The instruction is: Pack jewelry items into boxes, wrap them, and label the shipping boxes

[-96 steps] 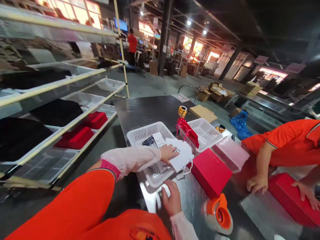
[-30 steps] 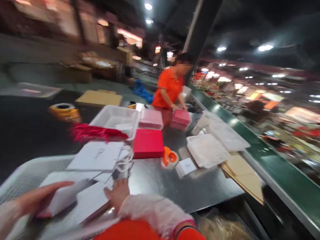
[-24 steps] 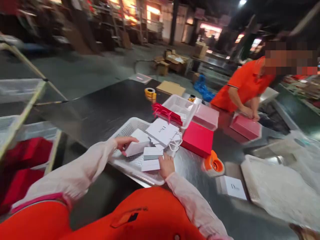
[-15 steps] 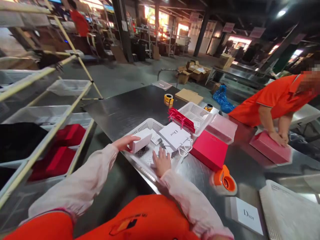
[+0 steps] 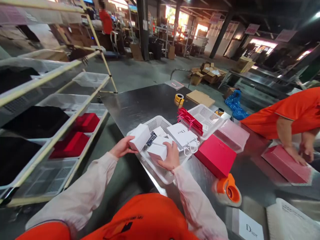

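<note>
My left hand grips a white box at the left rim of a perforated white basket. Over the same basket, my right hand is closed around a second white box. Between the two boxes lie smaller white pieces and a dark-printed item I cannot make out. A white Dior paper bag with white rope handles rests on the basket's right side.
Red bags lie at a second basket. Nearby are a red box, an orange tape dispenser and a white Dior box. A co-worker handles a wrapped red box. Shelving stands left.
My right hand, open over the basket before, now holds a white box. My left hand has tilted its box more upright at the basket's left rim. The view has swung left.
</note>
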The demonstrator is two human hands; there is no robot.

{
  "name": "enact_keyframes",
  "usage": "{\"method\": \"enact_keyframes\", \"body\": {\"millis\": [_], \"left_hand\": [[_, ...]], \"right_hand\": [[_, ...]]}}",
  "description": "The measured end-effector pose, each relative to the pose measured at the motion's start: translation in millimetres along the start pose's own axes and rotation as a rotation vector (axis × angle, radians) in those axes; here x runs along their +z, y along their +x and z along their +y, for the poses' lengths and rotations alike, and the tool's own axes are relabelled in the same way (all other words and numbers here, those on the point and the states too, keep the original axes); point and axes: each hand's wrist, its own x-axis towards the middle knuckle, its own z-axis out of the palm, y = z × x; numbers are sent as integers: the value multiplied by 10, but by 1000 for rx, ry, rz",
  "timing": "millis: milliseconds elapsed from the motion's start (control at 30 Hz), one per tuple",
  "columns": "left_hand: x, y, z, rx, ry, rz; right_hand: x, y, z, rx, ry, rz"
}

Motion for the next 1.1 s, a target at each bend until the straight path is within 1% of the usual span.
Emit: {"method": "enact_keyframes", "body": {"millis": [67, 100, 133, 200, 233, 267, 300, 333, 367, 400, 433, 467, 533, 567, 600, 633, 667, 700, 733, 767, 800, 833, 900, 933, 1000, 1067, 1100], "left_hand": [[291, 117, -93, 110, 338, 17], [449, 177, -153, 174, 532, 35], [603, 232, -223, 230, 707, 56], [864, 302, -374, 281, 930, 76], [962, 311, -448, 283, 1001, 75], [1041, 301, -518, 299, 1067, 68], [1108, 272, -580, 357, 1139, 64], [1173, 228, -634, 454, 1191, 51], [1250, 169, -682, 581, 1211, 18], [1349, 98, -724, 713, 1194, -49], [1477, 18, -768, 819, 1148, -156], [1636, -71, -815, 887, 1102, -293], [2022, -260, -938, 924, 1074, -602], [2227, -353, -1016, 906, 1106, -740], [2420, -439, -1102, 866, 1167, -852], [2590, -516, -1194, 802, 1257, -935], [2726, -582, -1289, 721, 1360, -995], [2823, -636, -1384, 636, 1463, -1032], [2881, -679, -1472, 568, 1551, -1042], [2905, -710, -1550, 533, 1615, -1038], [2903, -731, -1610, 528, 1651, -1028], [2884, -741, -1646, 544, 1667, -1010], [2836, -736, -1624, 609, 1683, -942], [2817, -723, -1561, 647, 1692, -885], [2793, -690, -1350, 707, 1712, -722], [2757, -668, -1092, 757, 1698, -547], [2723, -666, -978, 778, 1669, -488]], "right_hand": [[-287, -340, 73, 9, 116, 175], [-421, -543, 143, 6, 134, 251], [-535, -760, 234, 10, 120, 310], [-665, -1211, 466, 55, 0, 408], [-668, -1430, 597, 92, -95, 439], [-627, -1637, 728, 135, -201, 462], [-543, -1826, 850, 182, -304, 472], [-424, -1991, 957, 230, -394, 466], [-279, -2130, 1043, 274, -461, 446], [-121, -2242, 1107, 312, -505, 415], [38, -2328, 1148, 342, -526, 375], [184, -2395, 1172, 352, -521, 320], [407, -2510, 1193, 305, -440, 183], [477, -2580, 1202, 269, -379, 130], [522, -2667, 1218, 250, -319, 110], [548, -2773, 1242, 266, -269, 135], [563, -2891, 1273, 324, -226, 201], [573, -3010, 1311, 413, -175, 289], [585, -3117, 1350, 512, -105, 375], [600, -3196, 1388, 595, -14, 437], [621, -3236, 1421, 647, 90, 462], [644, -3228, 1448, 665, 187, 452], [684, -3069, 1487, 639, 304, 382], [695, -2931, 1502, 629, 319, 345], [686, -2590, 1539, 656, 320, 307], [638, -2246, 1589, 718, 416, 333], [601, -2101, 1616, 743, 499, 356]]}}
